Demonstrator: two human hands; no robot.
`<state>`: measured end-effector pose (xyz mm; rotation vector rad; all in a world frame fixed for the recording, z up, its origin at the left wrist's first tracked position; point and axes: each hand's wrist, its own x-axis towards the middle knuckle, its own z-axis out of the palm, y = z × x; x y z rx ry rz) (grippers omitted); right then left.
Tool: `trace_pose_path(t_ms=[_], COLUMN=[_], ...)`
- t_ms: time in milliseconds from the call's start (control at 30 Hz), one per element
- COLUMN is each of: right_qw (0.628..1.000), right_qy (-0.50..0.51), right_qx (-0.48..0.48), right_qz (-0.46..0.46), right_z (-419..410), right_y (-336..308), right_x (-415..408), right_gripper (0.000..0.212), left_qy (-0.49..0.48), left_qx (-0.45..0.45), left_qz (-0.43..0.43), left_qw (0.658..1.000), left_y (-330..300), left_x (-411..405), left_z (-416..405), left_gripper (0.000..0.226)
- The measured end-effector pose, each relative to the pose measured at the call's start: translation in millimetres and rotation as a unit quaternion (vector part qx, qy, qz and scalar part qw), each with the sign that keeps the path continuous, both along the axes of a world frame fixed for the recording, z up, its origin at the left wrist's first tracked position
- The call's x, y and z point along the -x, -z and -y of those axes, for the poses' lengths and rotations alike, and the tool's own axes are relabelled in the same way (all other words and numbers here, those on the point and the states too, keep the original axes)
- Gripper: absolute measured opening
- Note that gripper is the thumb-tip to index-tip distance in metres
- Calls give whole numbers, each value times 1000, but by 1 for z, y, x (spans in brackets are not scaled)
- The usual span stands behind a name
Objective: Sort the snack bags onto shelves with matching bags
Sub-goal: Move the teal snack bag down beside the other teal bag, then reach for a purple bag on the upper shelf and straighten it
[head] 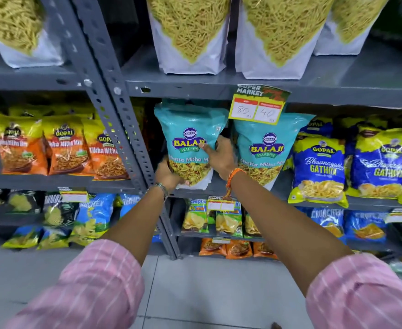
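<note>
— Teal Balaji bag (190, 138) sits at the middle shelf (337, 198), left hand (168, 175) clasping its base, right hand (221, 157) gripping its side, beside the matching bag (266, 150).
— Risk?
— Released leaning, it could topple forward off the edge.

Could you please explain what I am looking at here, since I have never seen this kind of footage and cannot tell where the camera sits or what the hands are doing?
There is no machine here. The single picture comes from a camera worn on a person's head, looking forward and down, so the two arms in pink sleeves are the wearer's own. The left hand supports the bottom corner of a teal Balaji bag, and the right hand grips its side. They hold it at a grey shelf, beside a matching teal bag standing there. A price tag hangs above. Blue Gopal bags sit further right, orange Gopal bags on the left rack.
</note>
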<state>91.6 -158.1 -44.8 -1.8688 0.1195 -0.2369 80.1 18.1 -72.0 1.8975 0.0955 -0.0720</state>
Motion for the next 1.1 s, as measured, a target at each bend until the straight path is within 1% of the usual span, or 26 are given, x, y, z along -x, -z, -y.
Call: trace_pose_path(t_ms=[33, 100, 133, 233, 333, 467, 533, 600, 633, 667, 700, 733, 767, 800, 867, 967, 1033, 1100], right_qw=[1000, 1000, 1000, 1000, 1000, 998, 996, 993, 991, 988, 986, 986, 988, 987, 976, 946, 933, 933], right_qy=[-8, 2, 3, -2, -5, -25, -26, 8, 27, 42, 55, 73, 91, 105, 125, 153, 154, 141], right_qx=[-5, -11, -7, -8, -19, -44, -73, -104, -119, -141, -158, -148, -121, -98, -96, -133, -139, -133], right_qz=[7, 8, 4, -1, -4, -26, -44, -59, -54, -40, -26, -2, 32, 70, 153, 252, 295, 304], right_z=[1, -3, -1, -2, -2, 3, 4, 9, 14, 19, 24, 28, 35, 43, 61, 86, 104, 123], right_y=[5, -8, -1, -8, -14, -19, -25, -29, -31, -36, -43, -50, -63, -79, -119, -179, -214, -239], right_x=[-6, 0, -6, -1, 4, 17, 39, 72, 93, 115, 134, 151, 164, 172, 173, 154, 134, 109], right_gripper=[41, 51, 52, 36, 35, 46, 56, 62, 57, 49, 39, 30, 26, 24, 24, 31, 36, 43], left_qy=[-3, 0, 0, -7, -24, -32, -37, -25, -11, 14, 32, 45, 50, 50, 24, 7, 21, 24], left_qx=[0, -3, -5, 4, -23, -48, -69, -99, -102, -101, -91, -76, -54, -25, 12, 25, 21, 5], left_qz=[-6, -13, -15, -29, -32, -32, -61, -108, -126, -119, -97, -68, -43, -10, 74, 216, 263, 289], left_qw=[1000, 1000, 1000, 1000, 999, 998, 995, 989, 987, 988, 991, 994, 996, 998, 997, 976, 964, 957], left_y=[-1, -1, 0, 7, 12, 3, 7, 11, 9, -8, -28, -44, -61, -78, -127, -194, -227, -251], left_x=[0, 0, -1, -5, -9, 8, 15, 20, 28, 44, 58, 72, 81, 87, 95, 92, 81, 68], left_z=[0, 2, 2, 1, 1, 11, 14, 15, 14, 16, 19, 21, 23, 27, 37, 56, 74, 90], left_gripper=[101, 99, 97, 98, 102, 88, 87, 92, 94, 92, 81, 65, 50, 45, 45, 57, 66, 80])
